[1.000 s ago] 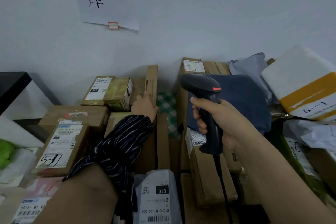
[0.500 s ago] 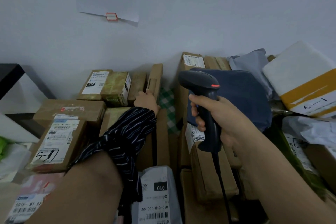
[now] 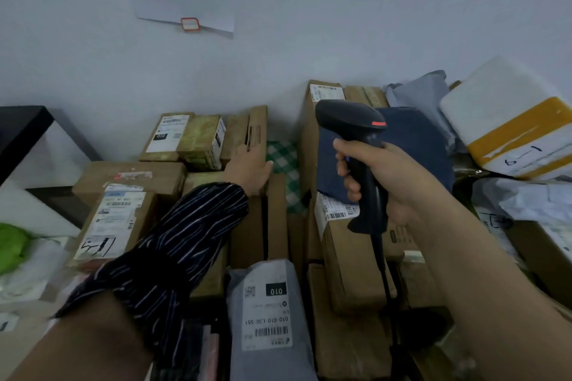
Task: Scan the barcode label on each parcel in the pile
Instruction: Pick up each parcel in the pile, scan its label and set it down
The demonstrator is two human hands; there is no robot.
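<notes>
Black plastic filled the right hand (image 3: 399,182): its grip was clenched around the handle of one barcode scanner (image 3: 359,161), held upright, long axis vertical, head aimed left and far toward the wall. Just beneath it sat a cardboard parcel (image 3: 349,260), its barcode label (image 3: 335,210) facing up and left beside the handle. Over on the left, the left hand (image 3: 249,168), fingers spread and flat, pressed on an upright cardboard box (image 3: 258,130) standing on edge. One grey mailer bag (image 3: 267,315) lay near, label upward.
</notes>
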